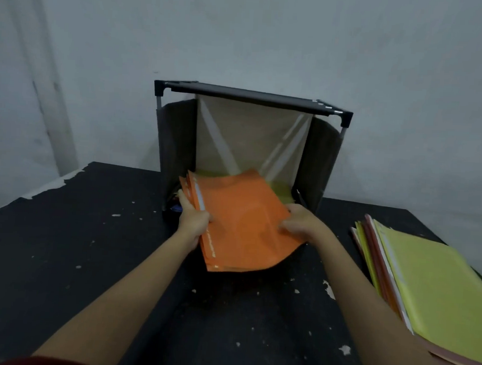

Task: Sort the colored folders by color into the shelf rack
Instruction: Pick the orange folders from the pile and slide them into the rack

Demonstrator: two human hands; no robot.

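Squarely before the shelf rack, gripped at both side edges: a stack of orange folders, near end over the black table, far end poking into the rack's opening. Curled round the spine side, left hand; pinching the opposite edge, right hand. Inside the rack, beneath the stack, a yellow-green folder. Well apart at right on the table, a mixed folder pile, yellow-green on top.

Dim, soft, slightly blurred, edges warped
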